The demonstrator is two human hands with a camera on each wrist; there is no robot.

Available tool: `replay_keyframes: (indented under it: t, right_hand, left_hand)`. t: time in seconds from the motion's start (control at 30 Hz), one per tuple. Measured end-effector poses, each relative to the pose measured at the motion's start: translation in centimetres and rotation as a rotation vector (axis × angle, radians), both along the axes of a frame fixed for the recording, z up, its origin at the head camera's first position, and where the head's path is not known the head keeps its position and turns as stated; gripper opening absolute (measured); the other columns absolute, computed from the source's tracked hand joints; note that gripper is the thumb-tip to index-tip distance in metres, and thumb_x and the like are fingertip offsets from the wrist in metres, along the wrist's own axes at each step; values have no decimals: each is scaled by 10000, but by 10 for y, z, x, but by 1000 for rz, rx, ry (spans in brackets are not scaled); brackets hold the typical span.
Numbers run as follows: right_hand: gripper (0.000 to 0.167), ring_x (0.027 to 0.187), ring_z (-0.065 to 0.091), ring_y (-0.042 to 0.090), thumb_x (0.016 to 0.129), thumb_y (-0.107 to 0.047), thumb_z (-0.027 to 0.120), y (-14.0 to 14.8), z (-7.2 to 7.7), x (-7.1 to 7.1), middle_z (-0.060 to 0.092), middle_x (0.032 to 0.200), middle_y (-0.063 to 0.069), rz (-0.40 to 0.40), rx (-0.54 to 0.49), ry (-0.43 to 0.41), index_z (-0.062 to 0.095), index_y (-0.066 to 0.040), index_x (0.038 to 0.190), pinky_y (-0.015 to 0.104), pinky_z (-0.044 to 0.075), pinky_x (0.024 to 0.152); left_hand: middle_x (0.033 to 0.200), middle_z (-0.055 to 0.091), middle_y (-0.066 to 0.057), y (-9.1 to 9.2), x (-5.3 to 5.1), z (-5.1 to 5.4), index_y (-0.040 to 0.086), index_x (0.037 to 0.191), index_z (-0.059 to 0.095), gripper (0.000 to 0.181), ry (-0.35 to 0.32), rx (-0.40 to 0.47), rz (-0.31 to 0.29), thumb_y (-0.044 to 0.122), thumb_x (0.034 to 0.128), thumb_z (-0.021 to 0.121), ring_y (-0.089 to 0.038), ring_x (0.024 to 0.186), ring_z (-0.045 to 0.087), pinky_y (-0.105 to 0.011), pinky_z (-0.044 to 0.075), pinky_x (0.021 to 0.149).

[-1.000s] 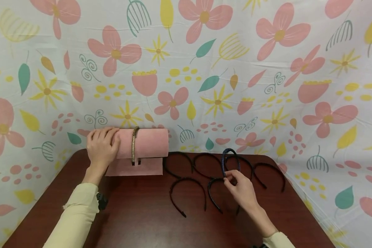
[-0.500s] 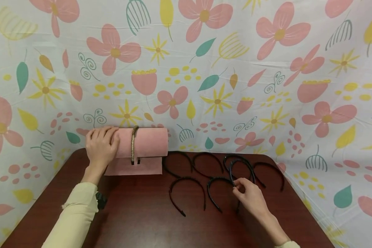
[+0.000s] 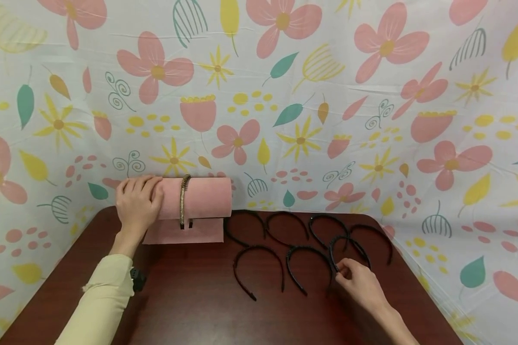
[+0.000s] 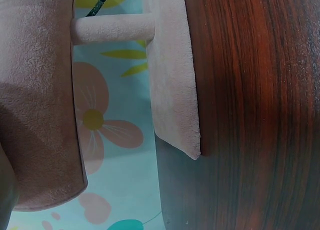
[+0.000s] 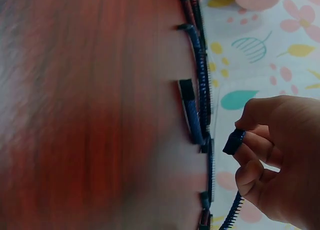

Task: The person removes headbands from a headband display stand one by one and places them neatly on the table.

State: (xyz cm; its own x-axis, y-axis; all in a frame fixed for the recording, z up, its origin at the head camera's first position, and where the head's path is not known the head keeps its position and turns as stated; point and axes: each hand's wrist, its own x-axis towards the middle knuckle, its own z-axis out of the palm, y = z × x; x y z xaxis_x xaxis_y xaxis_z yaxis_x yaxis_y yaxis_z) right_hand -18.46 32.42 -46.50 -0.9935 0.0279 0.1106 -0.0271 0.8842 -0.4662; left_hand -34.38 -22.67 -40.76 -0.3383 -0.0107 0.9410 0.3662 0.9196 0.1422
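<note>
My left hand (image 3: 137, 201) grips the left end of a pink padded headband stand (image 3: 207, 197), its fingers over the top of the roll. A gold headband (image 3: 182, 201) sits around the roll, just right of that hand. In the left wrist view the roll, post and base (image 4: 172, 79) of the stand show close up; the hand is mostly cut off. My right hand (image 3: 360, 282) pinches a dark blue headband (image 3: 331, 250) near one end, low over the right part of the table. The right wrist view shows that end (image 5: 233, 141) between thumb and fingers.
Several dark headbands lie on the brown table (image 3: 190, 297), among them a back-row headband (image 3: 288, 214) and two front-row headbands, one reddish-dark (image 3: 259, 247) and one black (image 3: 309, 247). A floral cloth (image 3: 259, 86) hangs right behind the table.
My right hand has moved right and toward me, lowering the blue headband, which stood more upright a second ago. The left hand stays on the stand.
</note>
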Motion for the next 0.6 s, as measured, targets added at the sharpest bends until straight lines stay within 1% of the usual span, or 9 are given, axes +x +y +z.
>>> replay_keyframes:
  t: [0.2, 0.37, 0.5, 0.6]
  right_hand:
    - [125, 645, 571, 93, 885, -115, 653, 9, -6, 3, 637, 787, -33, -4, -4, -83, 673, -95, 1007, 269, 444, 552]
    - [118, 623, 562, 103, 876, -111, 654, 14, -11, 3, 635, 776, -30, -9, 14, -112, 670, -93, 992, 294, 441, 549]
    - [98, 652, 571, 103, 864, -116, 661, 14, -15, 3, 641, 803, -19, -20, 36, -131, 663, -106, 961, 307, 452, 565]
    - [80, 687, 582, 103, 858, -118, 671, 13, -16, 4, 645, 834, -13, -10, 47, -143, 658, -115, 936, 316, 467, 582]
  left_hand:
    - [1039, 729, -127, 1, 0, -1, 85, 1033, 762, 334, 3, 2, 3, 314, 941, 538, -360, 970, 642, -547, 415, 995]
    - [1043, 728, -127, 2, 0, 0, 85, 1034, 762, 333, -5, 3, 2, 315, 939, 540, -359, 978, 641, -545, 411, 1000]
    - [1046, 725, -131, 2, 1, 0, 83, 1038, 759, 342, -13, 4, 4, 322, 944, 533, -363, 982, 638, -546, 408, 1007]
    - [1044, 726, -130, 2, 1, 0, 83, 1035, 760, 342, -11, 6, 5, 322, 944, 533, -363, 976, 639, -545, 408, 1006]
